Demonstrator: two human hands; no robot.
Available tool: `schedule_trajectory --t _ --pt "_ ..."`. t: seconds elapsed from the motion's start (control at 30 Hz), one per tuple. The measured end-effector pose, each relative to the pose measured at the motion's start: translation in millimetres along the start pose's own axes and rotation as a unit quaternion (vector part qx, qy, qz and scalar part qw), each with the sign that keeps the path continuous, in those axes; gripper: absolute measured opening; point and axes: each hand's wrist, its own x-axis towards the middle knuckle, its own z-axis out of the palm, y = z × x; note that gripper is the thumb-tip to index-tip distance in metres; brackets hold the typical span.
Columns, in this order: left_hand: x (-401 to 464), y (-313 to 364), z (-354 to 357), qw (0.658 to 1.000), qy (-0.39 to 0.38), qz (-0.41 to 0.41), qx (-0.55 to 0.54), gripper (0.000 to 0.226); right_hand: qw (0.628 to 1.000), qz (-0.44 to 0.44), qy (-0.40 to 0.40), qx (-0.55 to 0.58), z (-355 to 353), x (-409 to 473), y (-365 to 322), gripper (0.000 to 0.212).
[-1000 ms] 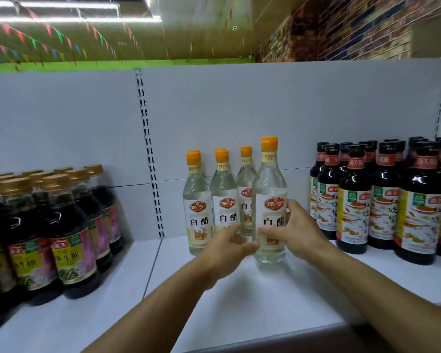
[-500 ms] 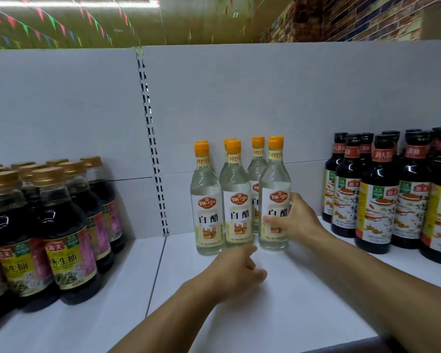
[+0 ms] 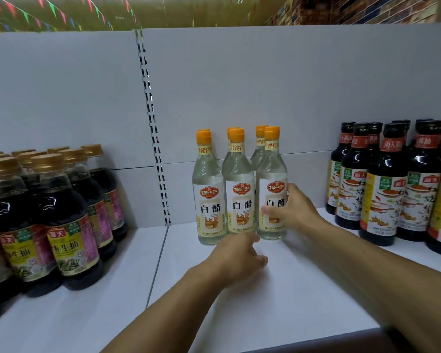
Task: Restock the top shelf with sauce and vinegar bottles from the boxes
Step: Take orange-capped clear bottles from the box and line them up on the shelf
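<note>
Left hand (image 3: 236, 257) has pulled back from the bottles, now loosely curled, grasping nothing, low over the shelf (image 3: 278, 301). Right hand (image 3: 292, 212) grips the front-right white vinegar bottle (image 3: 271, 197), since pushed back level with its row, standing on the shelf and touching its neighbour. Risk: a sideways nudge on letting go could topple the tightly packed bottles. Soy sauce bottles (image 3: 382, 197) stand well apart.

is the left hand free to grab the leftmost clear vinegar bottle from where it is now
Probably yes: the left hand holds nothing and sits just in front of the leftmost vinegar bottle, with only bare shelf between.
</note>
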Motion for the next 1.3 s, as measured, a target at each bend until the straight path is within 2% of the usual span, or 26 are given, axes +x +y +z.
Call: schedule_trajectory --t 0.7,0.87,0.97,1.03,1.3 --pt "1.2 -2.5 5.3 1.0 0.013 -0.007 0.017 0.055 0.999 -0.001 -0.023 0.03 5.3 -4.7 -12.3 0.057" --pt "-0.6 -0.6 5.5 1.0 0.013 -0.014 0.015 0.056 0.999 0.014 -0.039 0.025 0.7 -9.7 -16.4 0.064" --pt "-4.0 2.3 3.9 1.0 0.012 -0.022 0.007 0.054 0.998 0.03 -0.055 0.015 -8.9 -25.5 -22.3 0.083" --pt "-5.6 4.6 2.6 0.999 0.014 -0.032 -0.002 0.053 0.998 0.03 -0.057 0.001 -16.6 -39.5 -26.2 0.088" --pt "-26.2 26.6 10.3 0.996 0.07 -0.045 -0.042 0.047 0.993 -0.067 -0.091 -0.021 -41.6 -104.0 -42.9 0.058"
